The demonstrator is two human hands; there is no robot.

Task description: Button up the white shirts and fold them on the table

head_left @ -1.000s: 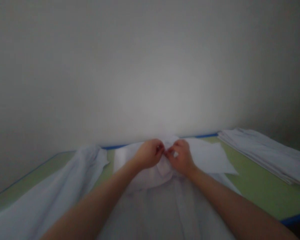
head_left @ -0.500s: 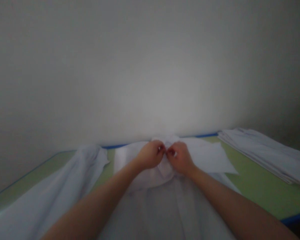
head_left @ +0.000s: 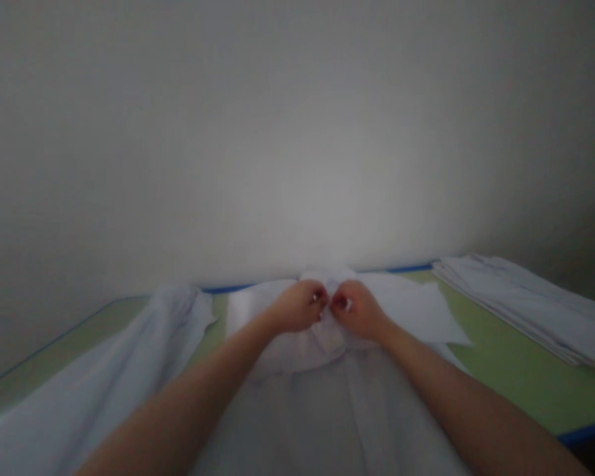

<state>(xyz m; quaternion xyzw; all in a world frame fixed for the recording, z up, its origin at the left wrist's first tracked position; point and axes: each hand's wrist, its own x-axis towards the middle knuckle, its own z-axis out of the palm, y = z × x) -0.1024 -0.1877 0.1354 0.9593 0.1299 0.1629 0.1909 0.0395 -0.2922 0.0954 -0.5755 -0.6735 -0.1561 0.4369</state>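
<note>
A white shirt (head_left: 297, 403) lies spread on the green table (head_left: 506, 370), its collar toward the wall. My left hand (head_left: 297, 307) and my right hand (head_left: 359, 311) meet at the collar (head_left: 327, 334), both closed in a pinch on the fabric at the neck opening. Their fingertips almost touch. Both forearms reach forward over the shirt's front. A sleeve (head_left: 129, 370) of the shirt trails off to the left. The picture is dim and soft.
A stack of folded white cloth (head_left: 525, 304) lies at the right on the table. A flat white sheet (head_left: 426, 314) sits just right of my hands. A bare grey wall (head_left: 297, 132) rises right behind the table's blue-edged far rim (head_left: 411, 268).
My hands have drawn slightly closer together at the collar and my right hand has shifted a little up; the shirt has barely moved.
</note>
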